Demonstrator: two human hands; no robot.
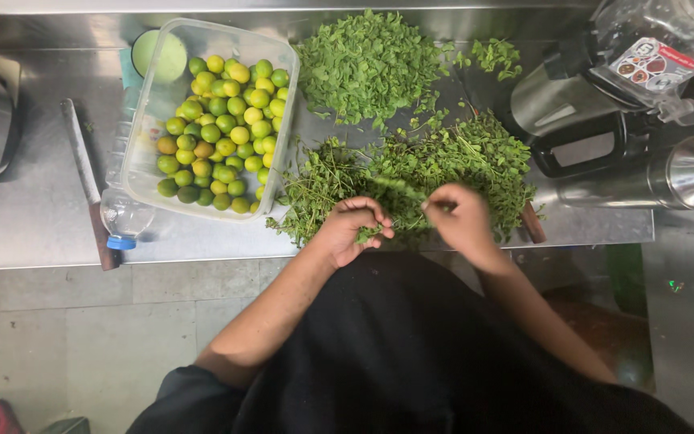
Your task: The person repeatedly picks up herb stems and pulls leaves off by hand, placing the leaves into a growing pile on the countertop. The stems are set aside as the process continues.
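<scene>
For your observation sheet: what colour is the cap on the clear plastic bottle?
Blue; the bottle cap shows best in the head view.

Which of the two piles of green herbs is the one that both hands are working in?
The stemmy herb pile nearest the person: the left hand and right hand are in it. The plucked leaf pile lies farther back, untouched.

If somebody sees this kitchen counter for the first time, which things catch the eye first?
The clear plastic tub heaped with small limes at left, and the two piles of green herbs: picked leaves at the back, stalky sprigs nearer. The left hand and right hand pinch a sprig there.
</scene>
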